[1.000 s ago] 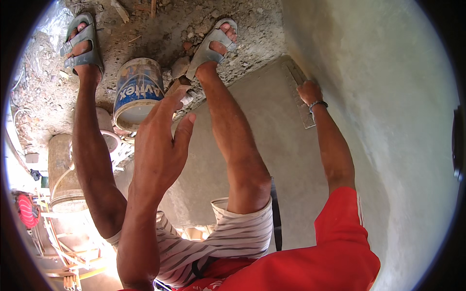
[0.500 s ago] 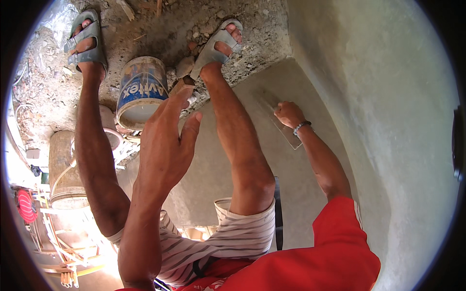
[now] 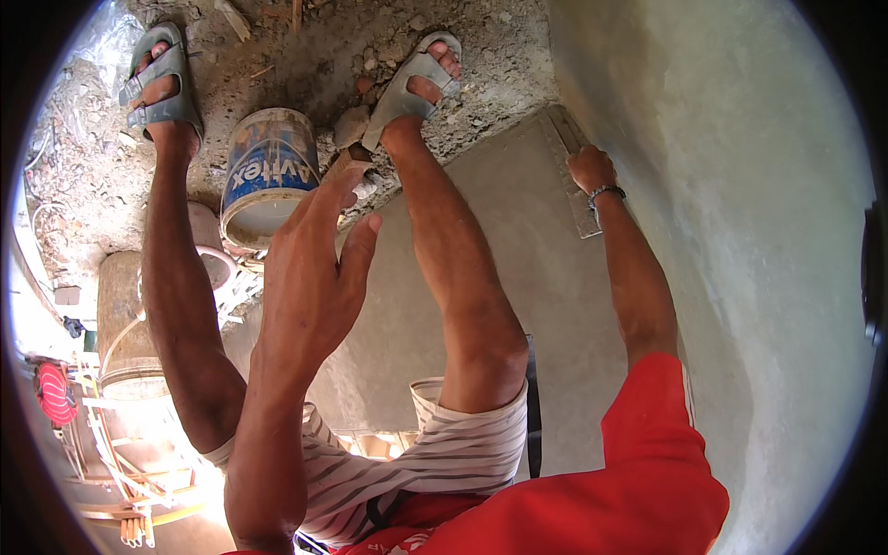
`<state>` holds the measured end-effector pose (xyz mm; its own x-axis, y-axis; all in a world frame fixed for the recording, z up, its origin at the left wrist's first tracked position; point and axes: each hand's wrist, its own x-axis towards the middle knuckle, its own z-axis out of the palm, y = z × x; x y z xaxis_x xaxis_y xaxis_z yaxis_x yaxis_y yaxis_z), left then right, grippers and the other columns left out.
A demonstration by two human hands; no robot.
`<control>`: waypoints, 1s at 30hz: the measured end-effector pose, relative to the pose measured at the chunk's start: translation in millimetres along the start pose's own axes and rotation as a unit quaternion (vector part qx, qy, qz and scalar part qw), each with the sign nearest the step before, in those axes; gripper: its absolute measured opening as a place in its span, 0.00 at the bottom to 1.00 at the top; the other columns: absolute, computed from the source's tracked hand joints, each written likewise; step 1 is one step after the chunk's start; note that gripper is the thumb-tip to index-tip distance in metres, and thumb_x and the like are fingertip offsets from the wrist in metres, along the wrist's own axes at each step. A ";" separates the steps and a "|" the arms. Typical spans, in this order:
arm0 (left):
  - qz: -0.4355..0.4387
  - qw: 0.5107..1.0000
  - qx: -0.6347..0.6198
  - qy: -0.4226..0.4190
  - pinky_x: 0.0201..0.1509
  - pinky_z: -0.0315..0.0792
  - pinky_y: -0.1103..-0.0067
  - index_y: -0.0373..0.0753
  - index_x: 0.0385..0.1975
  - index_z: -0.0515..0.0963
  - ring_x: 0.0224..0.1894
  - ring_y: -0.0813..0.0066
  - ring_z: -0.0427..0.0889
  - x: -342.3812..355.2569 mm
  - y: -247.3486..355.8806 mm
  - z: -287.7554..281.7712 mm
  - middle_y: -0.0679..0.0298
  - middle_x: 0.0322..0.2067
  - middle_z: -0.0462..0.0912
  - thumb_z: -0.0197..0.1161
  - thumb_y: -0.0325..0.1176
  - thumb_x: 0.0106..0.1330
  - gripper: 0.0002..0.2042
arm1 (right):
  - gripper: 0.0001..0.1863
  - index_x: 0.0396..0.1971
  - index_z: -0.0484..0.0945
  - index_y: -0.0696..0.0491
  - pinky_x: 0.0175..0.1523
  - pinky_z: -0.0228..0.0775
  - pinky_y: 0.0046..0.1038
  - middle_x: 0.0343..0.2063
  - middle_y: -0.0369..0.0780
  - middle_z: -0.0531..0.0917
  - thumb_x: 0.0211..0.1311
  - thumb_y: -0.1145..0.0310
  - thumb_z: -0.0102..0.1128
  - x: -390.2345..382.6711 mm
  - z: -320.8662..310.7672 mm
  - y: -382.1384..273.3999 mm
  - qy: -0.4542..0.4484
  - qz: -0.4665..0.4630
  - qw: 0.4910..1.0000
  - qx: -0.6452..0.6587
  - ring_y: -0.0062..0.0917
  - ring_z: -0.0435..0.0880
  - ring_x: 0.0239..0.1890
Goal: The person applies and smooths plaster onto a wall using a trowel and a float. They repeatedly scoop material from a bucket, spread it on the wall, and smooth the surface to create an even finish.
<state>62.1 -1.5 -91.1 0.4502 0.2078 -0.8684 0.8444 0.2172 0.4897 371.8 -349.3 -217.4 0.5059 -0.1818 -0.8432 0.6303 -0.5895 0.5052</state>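
My right hand (image 3: pixel 592 170) is closed on a flat, rectangular plastering trowel (image 3: pixel 575 190). The trowel lies against the smooth grey cement surface (image 3: pixel 504 217), close to where it meets the curved wall on the right. A beaded bracelet circles that wrist. Further left, my left hand (image 3: pixel 314 264) reaches forward, its thumb apart and index finger stretched out. By its fingertips shows the end of a brown wooden piece (image 3: pixel 354 157). The other left fingers are mostly hidden, so whether they touch the wood is unclear.
A blue-and-white bucket (image 3: pixel 270 176) stands between my sandalled feet on rubble-strewn ground (image 3: pixel 319 55). Behind my left leg is another dirty bucket (image 3: pixel 125 314). The smooth plastered wall (image 3: pixel 740 185) rises at the right. Pale sticks (image 3: pixel 129 472) lie at lower left.
My right hand has moved the trowel forward and right across the cement, toward the wall corner. The trowel has turned a little. My left hand stays almost in place.
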 end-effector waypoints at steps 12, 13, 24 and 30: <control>0.000 1.000 -0.001 0.002 0.54 0.73 0.62 0.30 0.55 0.73 0.51 0.47 0.81 3.6 0.0 2.1 0.42 0.50 0.79 0.60 0.30 0.67 0.18 | 0.21 0.42 0.84 0.59 0.58 0.74 0.43 0.45 0.57 0.83 0.58 0.57 0.57 22.8 2.7 -7.1 -0.026 0.012 1.000 -0.007 0.50 0.82 0.51; -0.002 1.000 -0.006 0.002 0.54 0.72 0.62 0.30 0.55 0.73 0.51 0.46 0.81 4.2 0.2 2.9 0.42 0.50 0.79 0.60 0.30 0.67 0.18 | 0.21 0.41 0.84 0.59 0.57 0.74 0.43 0.45 0.56 0.83 0.59 0.57 0.57 20.9 0.3 -10.8 -0.045 -0.014 0.999 -0.027 0.50 0.82 0.51; 0.000 1.000 -0.029 0.001 0.55 0.72 0.62 0.29 0.55 0.73 0.52 0.45 0.80 0.7 5.3 -0.9 0.41 0.51 0.79 0.59 0.30 0.68 0.19 | 0.17 0.34 0.84 0.58 0.53 0.75 0.44 0.39 0.52 0.85 0.59 0.59 0.56 -90.6 70.1 -41.9 -0.124 -0.166 0.978 -0.026 0.49 0.83 0.46; 0.003 1.000 -0.017 -0.006 0.55 0.72 0.62 0.28 0.55 0.73 0.52 0.45 0.80 -2.1 3.1 -2.5 0.41 0.51 0.79 0.59 0.30 0.68 0.19 | 0.19 0.31 0.83 0.56 0.53 0.75 0.44 0.37 0.51 0.85 0.60 0.55 0.54 -41.9 2.5 5.4 0.053 -0.102 0.993 0.027 0.48 0.83 0.45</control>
<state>63.1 1.1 -87.5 0.4587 0.1987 -0.8661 0.8312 0.2488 0.4972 352.5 -346.8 -179.7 0.4316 0.0278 -0.9016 0.6948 -0.6476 0.3127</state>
